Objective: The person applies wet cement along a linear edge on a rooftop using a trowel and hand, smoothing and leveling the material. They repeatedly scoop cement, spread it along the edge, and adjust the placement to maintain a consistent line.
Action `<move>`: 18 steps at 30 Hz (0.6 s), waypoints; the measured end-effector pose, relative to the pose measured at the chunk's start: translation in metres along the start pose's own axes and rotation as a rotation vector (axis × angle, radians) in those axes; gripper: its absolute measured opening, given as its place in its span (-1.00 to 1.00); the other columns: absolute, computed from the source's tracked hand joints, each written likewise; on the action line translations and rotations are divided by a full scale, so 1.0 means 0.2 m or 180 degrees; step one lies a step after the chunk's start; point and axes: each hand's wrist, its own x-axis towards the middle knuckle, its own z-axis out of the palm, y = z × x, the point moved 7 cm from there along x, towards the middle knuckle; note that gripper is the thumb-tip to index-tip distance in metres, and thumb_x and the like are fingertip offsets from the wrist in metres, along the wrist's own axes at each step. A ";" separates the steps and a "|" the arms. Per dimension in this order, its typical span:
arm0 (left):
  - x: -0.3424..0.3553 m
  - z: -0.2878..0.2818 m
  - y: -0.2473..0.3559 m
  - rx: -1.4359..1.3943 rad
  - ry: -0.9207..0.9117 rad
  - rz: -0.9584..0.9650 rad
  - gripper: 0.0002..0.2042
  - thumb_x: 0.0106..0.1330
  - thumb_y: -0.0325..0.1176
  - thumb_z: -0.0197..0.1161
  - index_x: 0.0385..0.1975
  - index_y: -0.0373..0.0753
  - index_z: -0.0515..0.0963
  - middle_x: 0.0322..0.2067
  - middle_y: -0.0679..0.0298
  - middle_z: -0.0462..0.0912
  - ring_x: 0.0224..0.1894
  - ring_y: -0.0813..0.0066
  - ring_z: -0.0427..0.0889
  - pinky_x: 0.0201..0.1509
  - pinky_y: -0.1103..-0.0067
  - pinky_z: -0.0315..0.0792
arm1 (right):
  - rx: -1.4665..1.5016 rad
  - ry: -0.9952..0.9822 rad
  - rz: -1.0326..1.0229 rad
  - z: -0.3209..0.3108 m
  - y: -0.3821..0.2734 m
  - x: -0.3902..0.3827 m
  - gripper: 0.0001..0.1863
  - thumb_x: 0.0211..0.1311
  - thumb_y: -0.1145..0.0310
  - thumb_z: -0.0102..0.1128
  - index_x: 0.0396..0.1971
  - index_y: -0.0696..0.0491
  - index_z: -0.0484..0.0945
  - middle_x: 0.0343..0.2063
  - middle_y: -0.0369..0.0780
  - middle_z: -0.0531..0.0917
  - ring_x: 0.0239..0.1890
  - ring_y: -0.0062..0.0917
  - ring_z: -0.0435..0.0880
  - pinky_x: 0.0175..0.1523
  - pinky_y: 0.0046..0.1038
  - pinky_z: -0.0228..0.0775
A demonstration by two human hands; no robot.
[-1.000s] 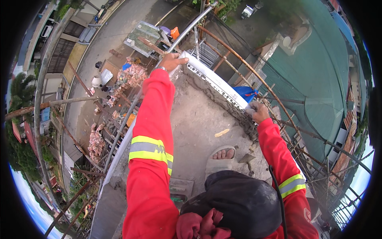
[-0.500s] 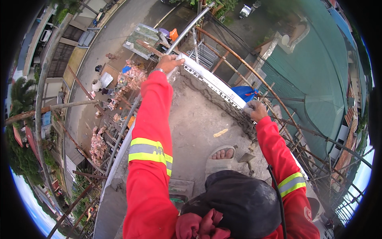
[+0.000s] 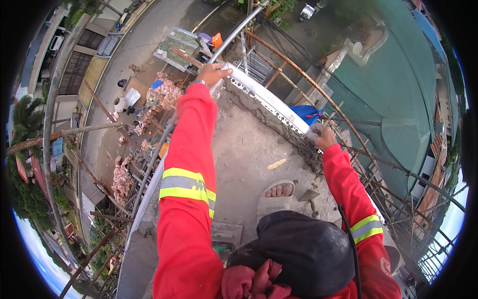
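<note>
A white perforated corner bead point(image 3: 265, 97) lies along the far edge of the concrete slab point(image 3: 244, 149). My left hand point(image 3: 213, 74) grips its far left end, thumb on top. At its near right end, my right hand point(image 3: 322, 137) is closed on the bead with bent fingers. Wet grey mortar point(image 3: 266, 122) runs in a rough band beside the row of holes. By my sandalled foot point(image 3: 278, 192) lies a small mortar-smeared trowel point(image 3: 309, 195). A flat grey float point(image 3: 226, 233) with some green on it is partly hidden by dark cloth.
The slab has a drop beyond its edges. Rusty scaffold pipes point(image 3: 298, 77) cross the far and right sides, and a grey pipe point(image 3: 239, 32) rises near my left hand. Blue sheeting point(image 3: 303, 113) hangs behind the bead. Below are a street point(image 3: 117, 62) and a green roof point(image 3: 398, 89).
Both hands keep their places on the bead. The view has shifted very slightly; nothing has been let go or taken up.
</note>
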 end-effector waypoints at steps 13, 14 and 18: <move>0.05 0.01 -0.06 -0.0061 0.0087 -0.0036 -0.31 0.07 -0.08 0.42 0.07 -0.54 0.43 -0.03 -0.01 0.57 0.09 0.27 0.49 0.22 0.54 0.23 | -0.0121 0.0093 -0.0112 -0.01 -0.02 -0.02 -0.70 -0.04 0.24 0.32 -0.36 0.15 0.63 -0.55 -0.21 0.66 -0.48 -0.54 0.61 -0.31 -0.46 0.42; 0.05 0.01 -0.05 -0.0022 0.0066 -0.0018 -0.29 0.07 -0.08 0.42 0.08 -0.55 0.42 -0.02 -0.02 0.56 0.09 0.26 0.49 0.22 0.53 0.24 | -0.0137 0.0107 -0.0154 -0.01 -0.03 -0.02 -0.71 -0.06 0.25 0.33 -0.36 0.13 0.63 -0.54 -0.20 0.67 -0.45 -0.49 0.63 -0.28 -0.44 0.43; 0.03 0.00 -0.02 0.0087 -0.0001 0.0036 -0.26 0.06 -0.06 0.42 0.09 -0.57 0.40 0.00 -0.05 0.54 0.11 0.23 0.48 0.21 0.51 0.26 | -0.0209 0.0139 -0.0119 -0.02 -0.04 -0.02 -0.73 -0.09 0.27 0.35 -0.38 0.09 0.64 -0.51 -0.18 0.68 -0.41 -0.40 0.66 -0.22 -0.41 0.45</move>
